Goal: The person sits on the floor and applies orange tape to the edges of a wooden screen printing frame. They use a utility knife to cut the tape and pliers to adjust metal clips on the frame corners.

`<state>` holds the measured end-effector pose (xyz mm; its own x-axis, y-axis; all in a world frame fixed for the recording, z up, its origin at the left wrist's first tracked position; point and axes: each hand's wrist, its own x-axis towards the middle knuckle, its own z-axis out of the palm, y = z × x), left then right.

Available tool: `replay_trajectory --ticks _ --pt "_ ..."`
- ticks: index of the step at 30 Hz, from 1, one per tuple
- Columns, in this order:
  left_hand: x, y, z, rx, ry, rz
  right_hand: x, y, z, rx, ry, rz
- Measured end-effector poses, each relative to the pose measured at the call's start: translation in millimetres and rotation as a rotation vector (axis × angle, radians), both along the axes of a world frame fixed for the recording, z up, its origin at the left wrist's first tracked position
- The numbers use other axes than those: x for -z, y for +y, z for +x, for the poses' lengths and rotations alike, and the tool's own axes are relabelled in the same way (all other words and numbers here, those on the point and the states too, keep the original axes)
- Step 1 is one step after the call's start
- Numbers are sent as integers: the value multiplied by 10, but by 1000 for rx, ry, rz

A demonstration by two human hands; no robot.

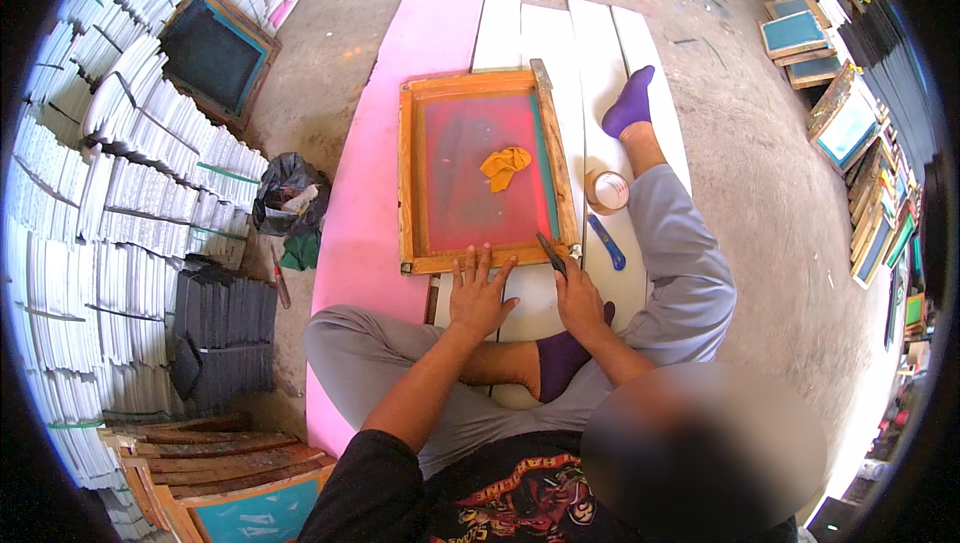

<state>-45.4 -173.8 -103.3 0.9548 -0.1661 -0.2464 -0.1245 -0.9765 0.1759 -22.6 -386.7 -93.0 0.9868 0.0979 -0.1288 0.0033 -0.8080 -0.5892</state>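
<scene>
A wooden screen-printing frame (408,173) with a reddish mesh lies flat before me, and a crumpled orange cloth (505,168) rests on the mesh. My left hand (482,293) is open, its spread fingertips on the frame's near rail. At the near right corner, my right hand (578,301) is closed around a slim dark tool (550,251), whose tip reaches the rail; its exact kind is not clear. Right of the frame lie a roll of brown tape (607,192) and a blue utility knife (607,243).
Pink and white boards (365,208) lie under the frame and my crossed legs. Stacks of white sheets (150,203) line the left, beside a black plastic bag (290,193). More screen frames lean at the left (215,53) and right (845,118).
</scene>
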Motion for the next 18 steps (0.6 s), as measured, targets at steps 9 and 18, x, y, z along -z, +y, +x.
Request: replay_trajectory --ticks 9,18 --pt "-3 4 15 5 -15 -21 206 -58 4 7 -74 35" --pt "1 19 -3 -1 -4 -34 -43 -40 -46 18 29 27"
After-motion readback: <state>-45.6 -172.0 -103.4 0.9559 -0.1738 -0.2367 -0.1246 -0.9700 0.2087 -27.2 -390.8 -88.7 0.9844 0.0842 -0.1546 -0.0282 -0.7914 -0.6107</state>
